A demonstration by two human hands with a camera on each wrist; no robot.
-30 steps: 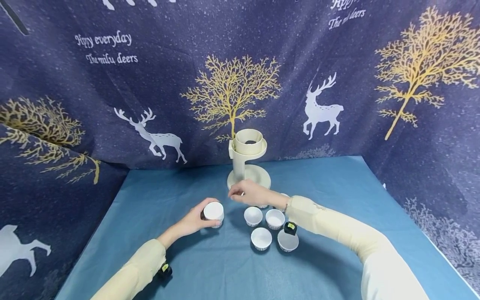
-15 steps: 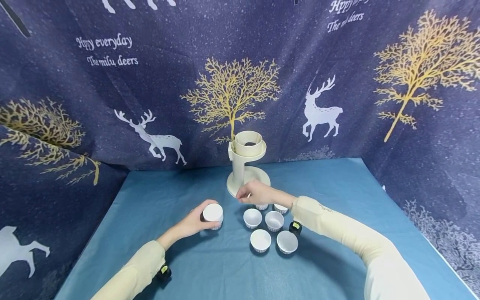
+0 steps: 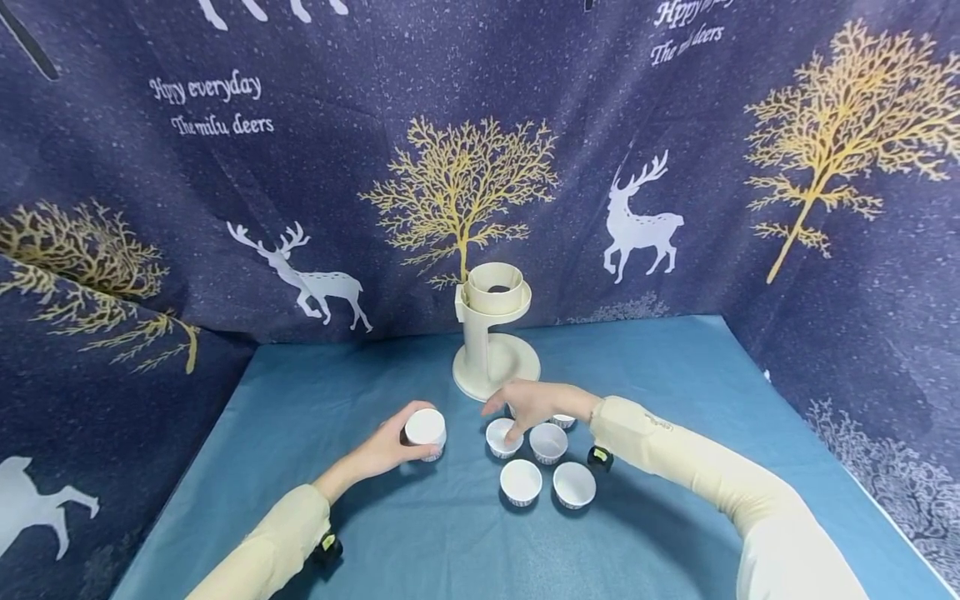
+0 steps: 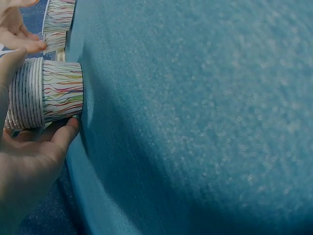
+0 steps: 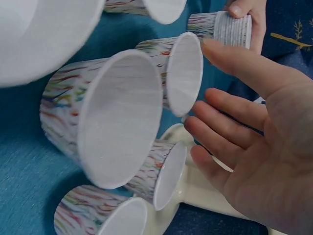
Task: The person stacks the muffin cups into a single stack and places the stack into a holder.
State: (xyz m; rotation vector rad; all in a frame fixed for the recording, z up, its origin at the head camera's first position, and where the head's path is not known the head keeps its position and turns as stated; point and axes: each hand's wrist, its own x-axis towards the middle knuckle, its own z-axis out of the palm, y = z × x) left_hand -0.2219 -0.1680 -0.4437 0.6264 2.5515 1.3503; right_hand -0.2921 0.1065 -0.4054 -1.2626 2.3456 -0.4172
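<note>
In the head view my left hand (image 3: 392,439) grips a stack of nested paper baking cups (image 3: 425,427), left of the others. The left wrist view shows the stack (image 4: 62,90) printed with wavy coloured lines, white rims layered together, thumb and fingers around it. My right hand (image 3: 529,403) hovers over a single cup (image 3: 498,444), thumb over its opening. Seen from the right wrist, that cup (image 5: 185,76) stands between spread thumb and fingers, with the fingertips (image 5: 193,125) right at its rim. The fingers are loosely extended and pinch nothing.
Several more white cups stand in rows: one cup (image 3: 549,442) right of the nearest one, two front cups (image 3: 521,482), and a partly hidden back cup (image 3: 563,420). Behind them rises a cream stand (image 3: 476,350) with a round base and top ring, on the blue tablecloth (image 3: 360,533).
My right hand has come back from near the stand's base, moving right and nearer, and its fingers have spread over the cup. My left hand keeps holding the stack in place.
</note>
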